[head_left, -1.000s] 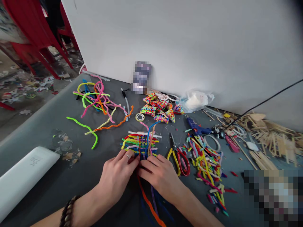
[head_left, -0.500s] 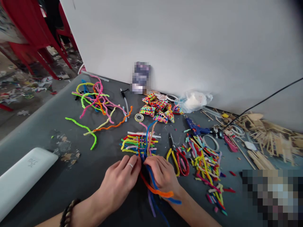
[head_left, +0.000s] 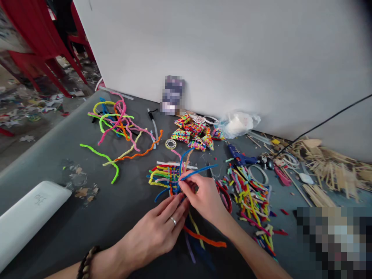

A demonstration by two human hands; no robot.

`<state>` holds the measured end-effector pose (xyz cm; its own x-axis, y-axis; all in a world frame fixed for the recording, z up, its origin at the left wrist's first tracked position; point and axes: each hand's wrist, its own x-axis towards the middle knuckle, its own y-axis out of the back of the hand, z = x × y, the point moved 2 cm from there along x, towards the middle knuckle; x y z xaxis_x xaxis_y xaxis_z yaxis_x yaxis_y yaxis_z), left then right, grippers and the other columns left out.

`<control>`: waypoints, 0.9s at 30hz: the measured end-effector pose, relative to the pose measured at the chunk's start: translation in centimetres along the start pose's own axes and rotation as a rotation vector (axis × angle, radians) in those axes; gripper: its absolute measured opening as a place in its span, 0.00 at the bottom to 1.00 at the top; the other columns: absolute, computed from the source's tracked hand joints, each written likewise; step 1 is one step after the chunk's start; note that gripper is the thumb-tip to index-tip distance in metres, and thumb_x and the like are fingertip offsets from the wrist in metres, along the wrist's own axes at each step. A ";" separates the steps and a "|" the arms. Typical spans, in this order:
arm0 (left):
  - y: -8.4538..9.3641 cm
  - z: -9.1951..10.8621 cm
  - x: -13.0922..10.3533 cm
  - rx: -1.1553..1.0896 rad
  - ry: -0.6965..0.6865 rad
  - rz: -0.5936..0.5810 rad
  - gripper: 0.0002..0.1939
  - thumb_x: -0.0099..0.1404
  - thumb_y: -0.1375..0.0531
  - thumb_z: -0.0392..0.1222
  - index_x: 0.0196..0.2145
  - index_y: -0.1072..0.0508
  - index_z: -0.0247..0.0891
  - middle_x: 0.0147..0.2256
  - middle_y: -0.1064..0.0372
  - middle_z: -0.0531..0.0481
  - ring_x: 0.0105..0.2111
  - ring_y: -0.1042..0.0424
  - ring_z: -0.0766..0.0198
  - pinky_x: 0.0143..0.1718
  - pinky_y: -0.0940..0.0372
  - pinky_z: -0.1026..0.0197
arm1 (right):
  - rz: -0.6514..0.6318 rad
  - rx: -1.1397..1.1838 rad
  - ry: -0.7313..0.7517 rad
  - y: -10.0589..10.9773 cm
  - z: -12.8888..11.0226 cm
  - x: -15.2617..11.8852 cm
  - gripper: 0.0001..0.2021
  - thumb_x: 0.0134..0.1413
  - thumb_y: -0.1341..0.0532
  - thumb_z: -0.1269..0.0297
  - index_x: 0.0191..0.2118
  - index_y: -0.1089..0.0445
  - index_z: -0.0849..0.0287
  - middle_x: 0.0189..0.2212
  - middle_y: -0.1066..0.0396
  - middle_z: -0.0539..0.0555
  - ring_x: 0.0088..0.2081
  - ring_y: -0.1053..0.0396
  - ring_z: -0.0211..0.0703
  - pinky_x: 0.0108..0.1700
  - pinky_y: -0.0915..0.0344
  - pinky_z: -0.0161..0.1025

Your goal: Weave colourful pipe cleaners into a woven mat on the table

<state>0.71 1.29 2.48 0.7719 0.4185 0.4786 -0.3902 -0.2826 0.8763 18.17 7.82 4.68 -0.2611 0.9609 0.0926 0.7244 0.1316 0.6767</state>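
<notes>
A small woven mat of colourful pipe cleaners (head_left: 164,176) lies on the table in front of me, with loose strands sticking out on several sides. My left hand (head_left: 165,223) is closed at its near edge, fingers together and fingertips on the weave; the thumb is mostly hidden. Between thumb and forefinger, my right hand (head_left: 203,197) pinches a blue pipe cleaner (head_left: 202,169), whose free end points up to the right. An orange pipe cleaner (head_left: 203,238) trails from the mat under my hands. Scissors with red and yellow handles (head_left: 225,193) lie partly hidden behind my right hand.
Long pipe cleaners (head_left: 116,120) are tangled at the back left. Small woven pouches (head_left: 194,131) sit near the wall. To the right are cut pipe-cleaner pieces (head_left: 251,197), a blue glue gun (head_left: 241,155) and wooden sticks (head_left: 328,166). A white device (head_left: 35,221) stands at left.
My right hand has moved up over the mat and lifted a blue strand, which earlier hung toward me and now points away to the right. My left hand has shifted slightly right.
</notes>
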 end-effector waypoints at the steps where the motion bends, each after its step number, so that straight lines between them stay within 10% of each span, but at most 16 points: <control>1: -0.1 0.0 0.1 -0.008 -0.009 -0.006 0.16 0.73 0.45 0.32 0.55 0.27 0.28 0.61 0.31 0.37 0.61 0.32 0.47 0.62 0.34 0.49 | -0.011 0.000 0.003 0.2 -0.1 0.5 0.05 0.66 0.39 0.63 0.40 0.26 0.54 0.32 0.21 0.49 0.33 0.23 0.41 0.37 0.30 0.35; 17: -1.6 -0.5 -0.1 -0.186 0.026 -0.143 0.20 0.74 0.49 0.29 0.60 0.32 0.29 0.62 0.32 0.40 0.63 0.34 0.50 0.60 0.32 0.53 | -0.044 -0.484 -0.080 -1.1 0.0 4.6 0.08 0.61 0.34 0.59 0.31 0.26 0.53 0.21 0.26 0.45 0.25 0.28 0.42 0.28 0.47 0.37; 23: -1.8 -0.4 0.0 -0.207 0.040 -0.146 0.20 0.74 0.47 0.30 0.61 0.32 0.28 0.61 0.32 0.39 0.63 0.35 0.48 0.62 0.33 0.51 | 0.109 -0.515 -0.119 -1.3 -0.2 1.9 0.08 0.64 0.35 0.54 0.44 0.22 0.48 0.23 0.24 0.45 0.26 0.27 0.42 0.29 0.49 0.38; 27: -1.6 -0.2 0.0 -0.219 0.064 -0.101 0.17 0.74 0.46 0.32 0.58 0.29 0.29 0.57 0.28 0.39 0.60 0.31 0.47 0.60 0.31 0.51 | 0.116 -0.447 -0.062 -1.5 -0.5 -0.2 0.05 0.60 0.32 0.58 0.33 0.21 0.48 0.19 0.28 0.43 0.25 0.30 0.38 0.31 0.47 0.37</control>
<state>1.23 1.93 1.07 0.7816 0.4911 0.3845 -0.4175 -0.0461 0.9075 16.86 7.29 3.97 -0.1455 0.9777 0.1517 0.3966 -0.0828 0.9143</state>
